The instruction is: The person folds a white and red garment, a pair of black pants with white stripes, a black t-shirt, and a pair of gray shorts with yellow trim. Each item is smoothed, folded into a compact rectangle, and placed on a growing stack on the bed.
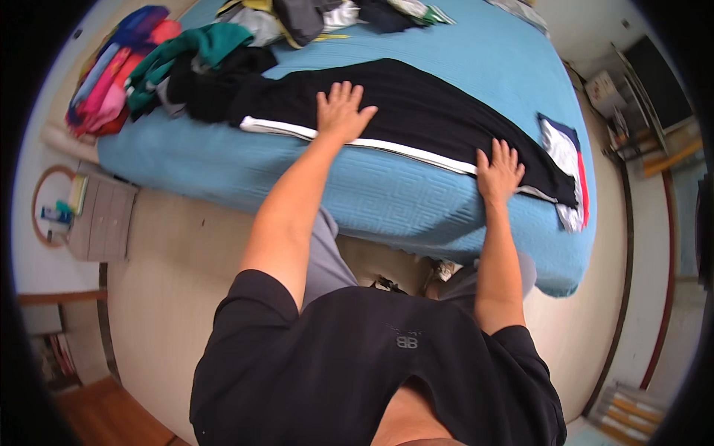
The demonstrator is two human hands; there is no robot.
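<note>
Black trousers (420, 111) with a white side stripe lie stretched lengthwise across the blue bedspread (387, 201), the stripe running along the near edge. My left hand (342, 113) rests flat on the trousers toward their left part, fingers spread. Farther right, my right hand (500, 172) lies palm down over the striped edge, its fingers also apart. Neither hand grips anything. Just beyond the trousers' right end is a folded white, navy and red garment (569, 167). At the left end the trousers meet a dark heap of clothes, and where one stops is hard to tell.
A pile of colourful clothes (111, 82) and a green garment (197, 56) occupy the bed's left end. More clothes (297, 18) lie along the far side. A drawer cabinet (104, 215) stands left of the bed, and a dark screen (658, 82) is at the right.
</note>
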